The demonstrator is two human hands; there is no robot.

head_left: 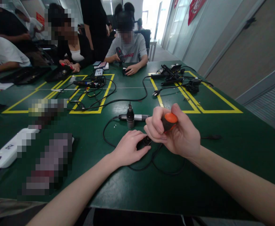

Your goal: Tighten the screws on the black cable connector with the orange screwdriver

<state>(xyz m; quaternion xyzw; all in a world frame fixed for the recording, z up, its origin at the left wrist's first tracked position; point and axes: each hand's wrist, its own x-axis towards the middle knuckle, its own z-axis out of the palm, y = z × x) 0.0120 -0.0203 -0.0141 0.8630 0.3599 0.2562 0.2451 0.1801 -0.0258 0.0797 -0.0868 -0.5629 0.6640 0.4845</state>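
Note:
My right hand (178, 135) is closed around a screwdriver (170, 121) with an orange and black handle, its butt end toward me. The shaft is mostly hidden behind my fingers and points down toward my left hand. My left hand (130, 147) rests on the table, thumb and fingers closed around a small dark round part (147, 141), mostly covered, so its kind is unclear. Just beyond stands an upright dark grey cylinder (130, 116) with a narrow stepped tip. Behind it lies a black and silver rod-shaped tool (140, 117) with a black cable (105, 135).
At left lie a white power strip (2, 153) and a blurred-out flat object (49, 163). A dark thin item (211, 137) lies right of my right hand. Tangled cables (99, 82) and black tools (170, 75) sit farther back. Several people work across the green table (222, 182).

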